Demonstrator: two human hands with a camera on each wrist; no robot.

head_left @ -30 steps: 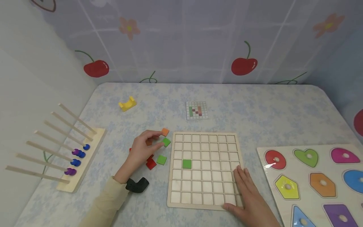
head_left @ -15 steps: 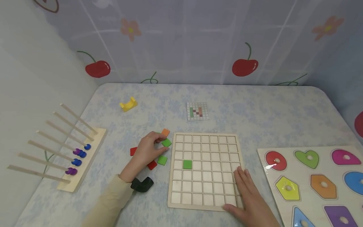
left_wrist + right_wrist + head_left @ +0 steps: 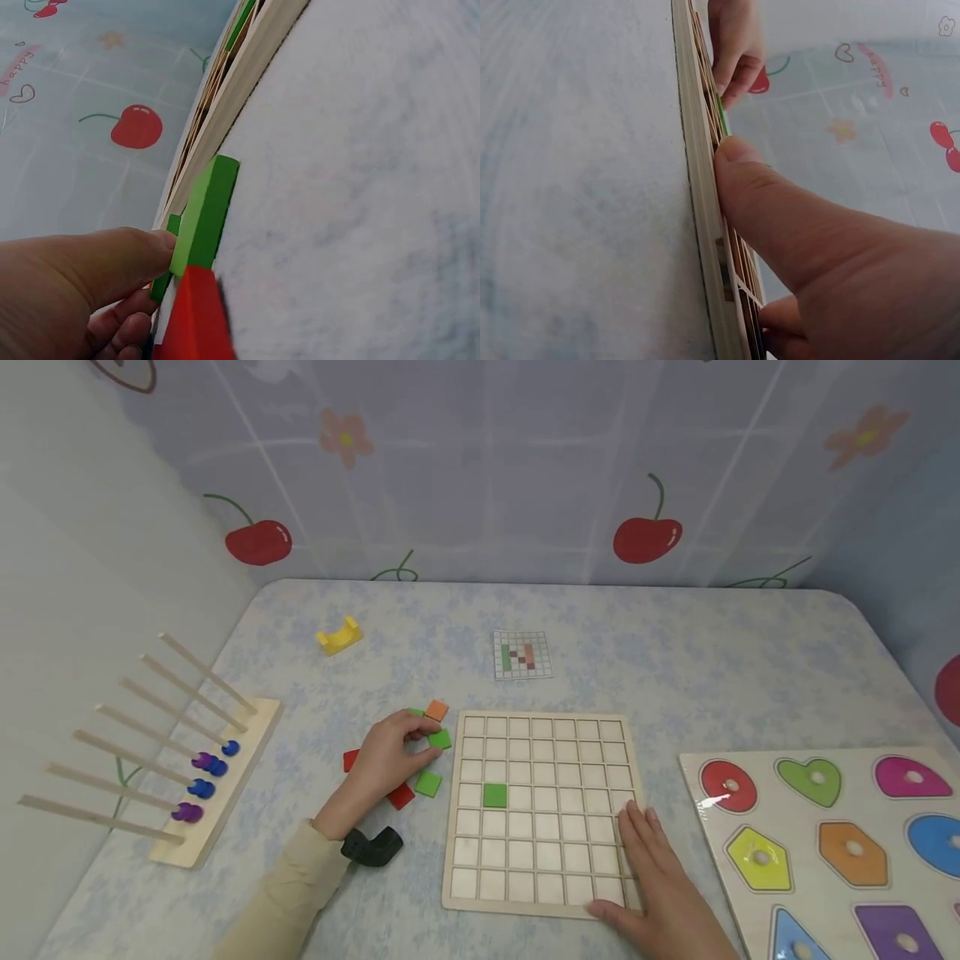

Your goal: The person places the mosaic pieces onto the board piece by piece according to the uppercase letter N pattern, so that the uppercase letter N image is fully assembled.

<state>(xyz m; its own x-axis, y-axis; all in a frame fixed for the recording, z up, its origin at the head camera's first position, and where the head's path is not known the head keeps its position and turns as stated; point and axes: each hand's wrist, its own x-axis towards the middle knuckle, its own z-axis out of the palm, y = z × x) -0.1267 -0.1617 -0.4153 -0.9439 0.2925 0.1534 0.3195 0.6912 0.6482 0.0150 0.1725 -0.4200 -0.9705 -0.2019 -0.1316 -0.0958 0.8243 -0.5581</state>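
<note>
My left hand (image 3: 380,756) is at the tile pile, its curled thumb and index finger at opposite edges of a small square green tile (image 3: 440,739). Another green tile (image 3: 428,783), a red tile (image 3: 401,796) and an orange tile (image 3: 437,710) lie around it; the hand hides part of the pile. In the left wrist view the thumb (image 3: 142,255) is right behind the nearer green tile (image 3: 206,214). My right hand (image 3: 663,885) rests with straight fingers on the lower right corner of the wooden grid board (image 3: 540,912). One green tile (image 3: 495,795) sits in a left-hand cell.
A small printed pattern card (image 3: 522,654) lies beyond the board. At left stand a peg rack (image 3: 225,785) with beads and a black curved piece (image 3: 372,847); a yellow curved block (image 3: 339,636) is farther back. A knobbed shape puzzle (image 3: 798,810) lies at right.
My left thumb and index finger have shifted from beside the orange tile down onto the green tile. My right hand stays on the board's corner.
</note>
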